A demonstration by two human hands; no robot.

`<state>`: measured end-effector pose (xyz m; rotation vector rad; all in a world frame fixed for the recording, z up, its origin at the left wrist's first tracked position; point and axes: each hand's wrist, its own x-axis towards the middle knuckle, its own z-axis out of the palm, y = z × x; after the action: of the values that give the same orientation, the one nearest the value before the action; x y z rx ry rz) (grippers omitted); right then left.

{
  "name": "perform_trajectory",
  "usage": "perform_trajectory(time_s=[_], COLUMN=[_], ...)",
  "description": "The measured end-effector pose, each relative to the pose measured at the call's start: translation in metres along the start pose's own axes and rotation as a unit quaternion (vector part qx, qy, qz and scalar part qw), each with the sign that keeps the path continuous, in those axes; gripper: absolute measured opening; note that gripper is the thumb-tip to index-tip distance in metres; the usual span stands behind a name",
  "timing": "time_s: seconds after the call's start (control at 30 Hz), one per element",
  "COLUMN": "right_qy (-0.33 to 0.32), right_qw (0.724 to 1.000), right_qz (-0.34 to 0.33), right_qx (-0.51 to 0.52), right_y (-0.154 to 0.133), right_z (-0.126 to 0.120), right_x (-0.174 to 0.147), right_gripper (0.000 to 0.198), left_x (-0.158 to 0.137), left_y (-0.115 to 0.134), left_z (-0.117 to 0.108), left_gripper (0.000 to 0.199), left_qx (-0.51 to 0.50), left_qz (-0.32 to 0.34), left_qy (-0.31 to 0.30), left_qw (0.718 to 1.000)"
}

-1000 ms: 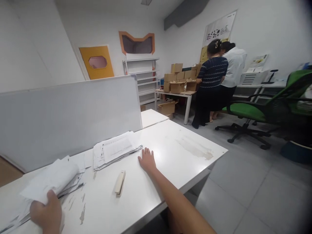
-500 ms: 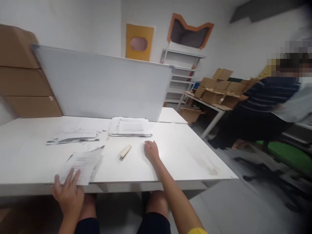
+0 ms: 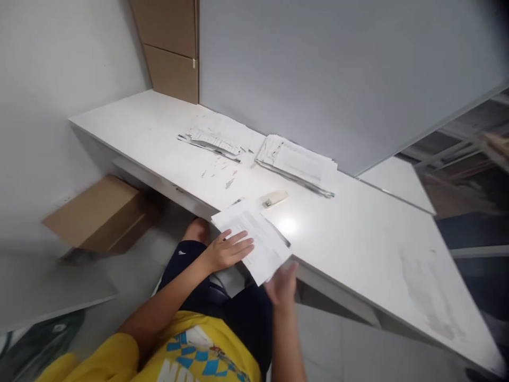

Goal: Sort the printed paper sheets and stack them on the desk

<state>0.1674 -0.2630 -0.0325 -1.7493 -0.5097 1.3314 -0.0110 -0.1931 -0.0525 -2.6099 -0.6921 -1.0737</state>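
Note:
A small stack of printed sheets (image 3: 260,241) lies tilted over the front edge of the white table. My left hand (image 3: 228,252) rests flat on top of it with the fingers stretched out and apart. At the stack's lower right corner is my right hand (image 3: 282,284), slightly blurred, closed around the paper edge with part of its fingers hidden underneath. Beyond the sheets, on the tabletop, lies a cream-coloured stapler (image 3: 275,199). A thick pile of papers (image 3: 300,163) sits behind it, and a thinner pile (image 3: 214,142) to the left.
A whiteboard (image 3: 318,69) stands along the back of the white table (image 3: 358,223). Cardboard boxes (image 3: 170,69) are stacked at its left end. Another cardboard box (image 3: 99,212) is on the floor at the left. Dark scraps or marks (image 3: 228,183) dot the tabletop.
The view has turned left and down. My right hand has moved from the tabletop to the sheets' corner. The sheets have been pulled and turned over the front edge, under my left hand.

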Motion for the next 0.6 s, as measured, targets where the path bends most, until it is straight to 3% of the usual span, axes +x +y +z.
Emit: perform_trajectory(time_s=[0.07, 0.17, 0.27, 0.33, 0.4, 0.47, 0.5, 0.53, 0.6], right_qy=[-0.048, -0.038, -0.003, -0.010, -0.028, -0.063, -0.087, -0.109, -0.130], right_qw=[0.994, 0.978, 0.972, 0.976, 0.984, 0.990, 0.991, 0.991, 0.990], right_qz=[-0.034, -0.094, -0.138, -0.142, -0.120, -0.081, -0.059, -0.041, -0.026], right_qx=[0.091, 0.180, 0.188, 0.163, 0.131, 0.097, 0.079, 0.064, 0.047], right_y=[0.003, 0.016, 0.031, 0.040, 0.046, 0.049, 0.050, 0.050, 0.048], right_z=[-0.015, -0.018, -0.011, -0.012, -0.020, -0.032, -0.038, -0.042, -0.048], right_x=[0.002, 0.003, 0.003, 0.004, 0.003, 0.000, -0.002, -0.003, -0.005], right_gripper=[0.076, 0.081, 0.077, 0.075, 0.073, 0.070, 0.067, 0.064, 0.059], left_x=[-0.003, -0.011, -0.026, -0.038, -0.048, -0.053, -0.053, -0.051, -0.045], left_y=[0.005, 0.006, 0.005, 0.004, -0.001, -0.008, -0.013, -0.017, -0.025], left_z=[-0.003, -0.003, 0.002, 0.006, 0.007, 0.005, 0.003, 0.001, -0.003], left_gripper=[0.033, 0.038, 0.044, 0.052, 0.057, 0.059, 0.061, 0.061, 0.055], left_qx=[-0.013, -0.046, -0.110, -0.195, -0.321, -0.438, -0.480, -0.508, -0.529], left_qz=[0.005, -0.023, -0.197, -0.371, -0.510, -0.579, -0.592, -0.597, -0.593], left_qy=[-0.034, -0.064, -0.021, 0.054, 0.114, 0.125, 0.106, 0.074, -0.013], left_qw=[0.999, 0.997, 0.974, 0.906, 0.790, 0.676, 0.639, 0.617, 0.606])
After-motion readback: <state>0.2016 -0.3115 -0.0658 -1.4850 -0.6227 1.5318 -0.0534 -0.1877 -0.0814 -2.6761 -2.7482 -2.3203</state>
